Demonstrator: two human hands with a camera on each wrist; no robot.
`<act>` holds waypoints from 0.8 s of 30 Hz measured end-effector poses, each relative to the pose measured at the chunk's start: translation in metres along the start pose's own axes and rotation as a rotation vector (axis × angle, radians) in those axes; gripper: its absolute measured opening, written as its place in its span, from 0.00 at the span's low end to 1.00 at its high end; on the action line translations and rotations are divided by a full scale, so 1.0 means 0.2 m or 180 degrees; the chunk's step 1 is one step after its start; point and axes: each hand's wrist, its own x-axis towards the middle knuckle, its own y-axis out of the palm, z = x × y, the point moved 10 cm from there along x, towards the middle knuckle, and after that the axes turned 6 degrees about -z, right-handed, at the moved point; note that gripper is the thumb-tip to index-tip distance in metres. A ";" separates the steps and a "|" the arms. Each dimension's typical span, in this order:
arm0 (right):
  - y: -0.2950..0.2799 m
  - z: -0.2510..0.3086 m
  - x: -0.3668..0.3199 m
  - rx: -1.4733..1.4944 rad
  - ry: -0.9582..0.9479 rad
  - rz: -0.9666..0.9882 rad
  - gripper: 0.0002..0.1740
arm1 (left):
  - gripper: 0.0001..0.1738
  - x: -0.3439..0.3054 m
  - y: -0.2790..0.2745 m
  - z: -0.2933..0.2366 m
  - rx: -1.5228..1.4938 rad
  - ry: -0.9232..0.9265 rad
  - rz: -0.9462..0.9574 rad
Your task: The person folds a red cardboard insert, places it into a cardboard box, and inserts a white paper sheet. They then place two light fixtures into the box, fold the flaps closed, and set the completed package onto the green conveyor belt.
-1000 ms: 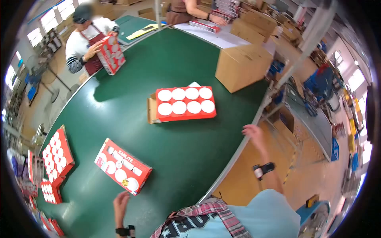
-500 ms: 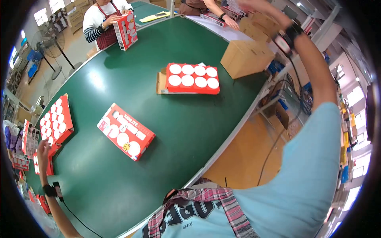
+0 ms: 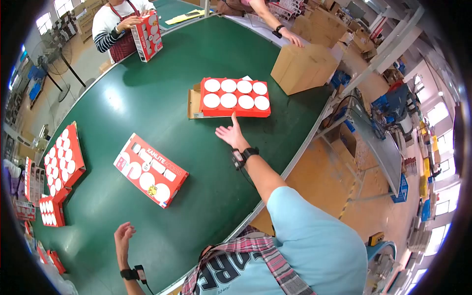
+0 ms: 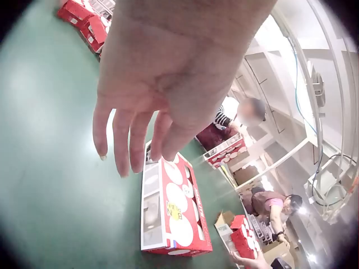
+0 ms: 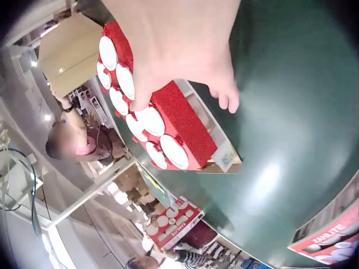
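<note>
My right hand is at the near long side of a red package topped with two rows of white discs, thumb and fingers spread. In the right wrist view, the thumb of this hand overlaps the red package, while the other fingers hang past its side. Brown cardboard sticks out at the package's left end. Over the near part of the table, my left hand holds nothing, its fingers loosely bent. Beyond it lies a red XANLITE box, also below the fingertips in the left wrist view.
Red packages with white discs stand at the left of the green table. A cardboard carton sits at the far right corner, another person's hand on it. Across the table, a person in an apron holds a red box.
My right hand has swung down from the upper right to the disc-topped package. My left hand has come back from the red packages at left. The other person's hand has reached the carton.
</note>
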 end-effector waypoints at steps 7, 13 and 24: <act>0.29 0.38 0.31 -0.3204 -0.2211 0.0975 0.50 | 0.20 0.07 0.07 0.00 -0.0143 -0.0174 -0.0257; 0.72 0.60 0.57 -0.4513 -0.3031 0.1688 0.33 | 0.22 0.17 0.27 -0.01 -0.0282 -0.0573 -0.0274; 1.11 0.63 0.83 -0.4145 -0.2259 0.1825 0.36 | 0.24 0.46 0.62 0.22 0.0097 -0.0853 -0.1002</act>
